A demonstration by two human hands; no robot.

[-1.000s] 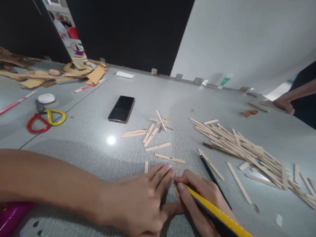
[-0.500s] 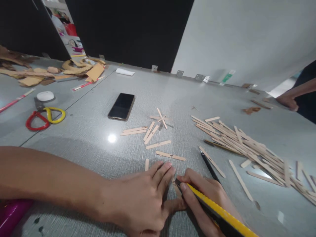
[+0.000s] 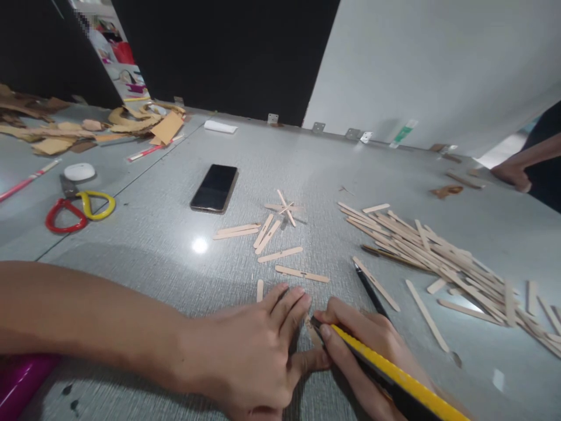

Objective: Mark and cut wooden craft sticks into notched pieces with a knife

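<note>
Pressing a wooden stick (image 3: 313, 332) to the surface (image 3: 263, 158) under the left hand (image 3: 258, 351), laid flat with thumb spread; mostly hidden there, slanting where visible from upper left to lower right. Gripping a yellow-and-black utility knife (image 3: 390, 372) in the closed right hand (image 3: 368, 327), aimed up and left at the stick. Outward, to notched sticks (image 3: 291, 252) just beyond the left hand, to a pen (image 3: 371, 292) partly blocked by the right, then to a stick pile (image 3: 438, 263) farther right and a phone (image 3: 214, 188) well beyond.
</note>
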